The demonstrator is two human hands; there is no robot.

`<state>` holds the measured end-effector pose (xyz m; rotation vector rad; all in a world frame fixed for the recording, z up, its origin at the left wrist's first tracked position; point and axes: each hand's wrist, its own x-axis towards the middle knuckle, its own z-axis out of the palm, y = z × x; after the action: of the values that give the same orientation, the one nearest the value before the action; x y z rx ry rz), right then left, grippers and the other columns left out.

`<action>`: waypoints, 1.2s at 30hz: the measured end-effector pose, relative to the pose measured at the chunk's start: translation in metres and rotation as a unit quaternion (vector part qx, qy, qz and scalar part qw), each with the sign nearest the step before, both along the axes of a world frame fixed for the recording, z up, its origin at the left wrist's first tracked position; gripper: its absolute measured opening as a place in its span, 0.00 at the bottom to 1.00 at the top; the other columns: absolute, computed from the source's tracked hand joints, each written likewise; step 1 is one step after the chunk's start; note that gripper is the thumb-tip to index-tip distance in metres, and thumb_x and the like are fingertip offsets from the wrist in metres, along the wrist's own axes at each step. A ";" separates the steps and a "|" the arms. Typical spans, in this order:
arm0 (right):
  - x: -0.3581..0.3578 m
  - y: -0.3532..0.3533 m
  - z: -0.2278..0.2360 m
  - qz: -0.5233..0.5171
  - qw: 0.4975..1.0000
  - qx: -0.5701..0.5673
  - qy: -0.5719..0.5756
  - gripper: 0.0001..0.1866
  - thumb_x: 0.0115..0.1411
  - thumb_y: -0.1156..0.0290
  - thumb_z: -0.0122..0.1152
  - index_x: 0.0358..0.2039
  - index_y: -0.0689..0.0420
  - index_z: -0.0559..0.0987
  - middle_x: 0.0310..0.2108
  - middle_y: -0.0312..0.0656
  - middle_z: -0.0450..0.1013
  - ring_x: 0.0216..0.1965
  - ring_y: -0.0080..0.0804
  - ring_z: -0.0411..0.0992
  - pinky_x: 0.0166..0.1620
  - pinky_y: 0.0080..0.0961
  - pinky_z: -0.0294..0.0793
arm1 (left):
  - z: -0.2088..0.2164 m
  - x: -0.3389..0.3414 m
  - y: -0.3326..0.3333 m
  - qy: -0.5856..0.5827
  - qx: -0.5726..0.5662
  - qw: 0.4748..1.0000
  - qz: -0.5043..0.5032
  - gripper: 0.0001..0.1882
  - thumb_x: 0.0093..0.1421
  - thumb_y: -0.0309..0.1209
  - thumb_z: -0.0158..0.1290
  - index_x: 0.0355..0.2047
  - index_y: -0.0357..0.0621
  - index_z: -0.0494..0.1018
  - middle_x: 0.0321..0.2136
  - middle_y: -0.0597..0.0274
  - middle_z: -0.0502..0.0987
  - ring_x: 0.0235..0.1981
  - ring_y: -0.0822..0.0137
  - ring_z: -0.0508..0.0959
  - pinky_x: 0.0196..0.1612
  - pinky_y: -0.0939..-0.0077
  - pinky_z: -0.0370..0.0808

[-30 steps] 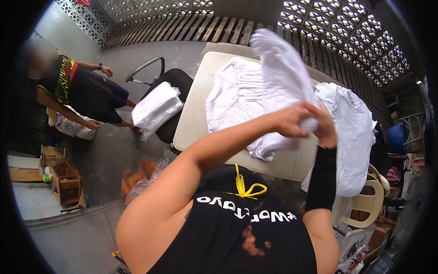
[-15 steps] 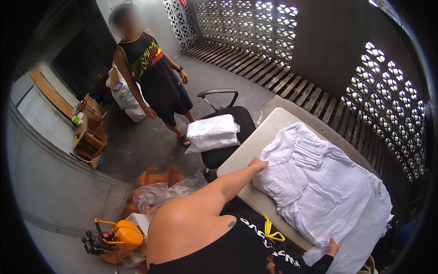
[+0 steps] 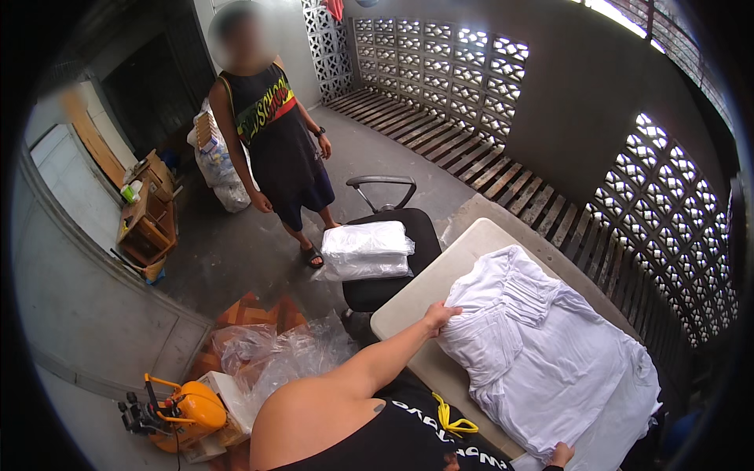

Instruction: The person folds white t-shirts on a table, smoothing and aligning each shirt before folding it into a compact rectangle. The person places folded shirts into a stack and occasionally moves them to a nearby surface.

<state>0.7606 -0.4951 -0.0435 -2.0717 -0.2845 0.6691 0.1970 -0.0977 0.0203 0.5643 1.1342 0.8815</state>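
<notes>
Since half a second ago the view has swung slightly; your left hand [image 3: 440,316] has stayed at the left edge of the white garment [image 3: 550,353], and your right hand [image 3: 561,454] at its near corner. The garment lies spread over the beige table [image 3: 408,302], reaching its far and right edges. Your left hand rests flat, fingers apart, on the cloth's folded edge near the table's left corner. Your right hand pinches the hem at the near edge.
</notes>
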 end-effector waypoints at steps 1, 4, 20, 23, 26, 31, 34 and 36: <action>0.001 -0.003 0.001 0.014 0.998 0.017 0.054 0.26 0.54 0.68 0.66 0.50 0.71 0.71 0.36 0.48 0.73 0.31 0.39 0.72 0.36 0.43 0.76 | -0.001 -0.008 0.001 -0.009 0.000 1.000 0.006 0.22 0.55 0.29 0.64 0.50 0.40 0.75 0.43 0.57 0.80 0.40 0.65 0.79 0.44 0.66 0.75; -0.021 -0.006 0.007 0.052 0.997 0.044 0.036 0.17 0.57 0.71 0.61 0.43 0.69 0.76 0.32 0.45 0.73 0.32 0.37 0.71 0.36 0.39 0.74 | -0.005 -0.050 0.004 -0.014 -0.014 0.999 0.037 0.23 0.53 0.27 0.65 0.50 0.39 0.75 0.40 0.59 0.80 0.38 0.66 0.79 0.43 0.66 0.76; -0.176 0.021 0.036 0.084 0.986 -0.022 0.143 0.18 0.47 0.77 0.55 0.41 0.66 0.76 0.37 0.43 0.76 0.37 0.34 0.72 0.42 0.31 0.73 | -0.013 -0.087 0.055 0.455 0.258 0.852 -0.027 0.21 0.56 0.38 0.60 0.46 0.39 0.73 0.35 0.50 0.78 0.38 0.51 0.79 0.45 0.63 0.75; -0.178 0.031 0.040 0.027 0.990 -0.077 0.113 0.21 0.39 0.80 0.60 0.39 0.69 0.76 0.37 0.46 0.76 0.39 0.40 0.73 0.46 0.32 0.71 | -0.016 -0.019 0.103 0.182 -0.020 0.978 -0.099 0.23 0.59 0.44 0.60 0.37 0.31 0.76 0.24 0.58 0.75 0.21 0.66 0.74 0.21 0.69 0.72; -0.186 0.039 0.045 -0.007 0.990 -0.121 0.077 0.27 0.37 0.81 0.60 0.44 0.71 0.75 0.40 0.48 0.77 0.42 0.42 0.73 0.49 0.31 0.70 | -0.007 0.013 0.132 0.304 -0.103 0.947 0.021 0.27 0.58 0.51 0.59 0.29 0.32 0.77 0.27 0.54 0.77 0.22 0.64 0.76 0.21 0.67 0.75; -0.193 0.042 0.049 -0.023 0.992 -0.105 0.066 0.29 0.36 0.81 0.60 0.46 0.72 0.76 0.41 0.49 0.77 0.42 0.41 0.74 0.49 0.29 0.70 | 0.013 0.023 0.148 0.565 -0.072 0.821 -0.050 0.42 0.53 0.59 0.59 0.53 0.35 0.67 0.48 0.45 0.74 0.44 0.53 0.77 0.45 0.58 0.75; -0.194 0.038 0.049 -0.019 0.994 -0.077 0.079 0.29 0.36 0.81 0.60 0.45 0.72 0.76 0.40 0.48 0.78 0.41 0.40 0.74 0.48 0.28 0.71 | 0.016 0.050 0.141 0.663 -0.087 0.742 -0.049 0.55 0.50 0.67 0.57 0.64 0.37 0.55 0.59 0.43 0.65 0.60 0.48 0.66 0.62 0.54 0.63; -0.194 0.036 0.048 -0.026 0.993 -0.076 0.086 0.29 0.36 0.80 0.60 0.44 0.72 0.77 0.39 0.48 0.78 0.40 0.41 0.75 0.47 0.29 0.71 | 0.019 0.066 0.137 0.700 -0.094 0.705 -0.063 0.56 0.50 0.67 0.56 0.63 0.33 0.56 0.60 0.42 0.64 0.62 0.48 0.64 0.62 0.55 0.63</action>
<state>0.5671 -0.4587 0.0047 -2.1412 -0.0827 0.8534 0.2631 0.0396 0.0397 1.1853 2.4791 0.0256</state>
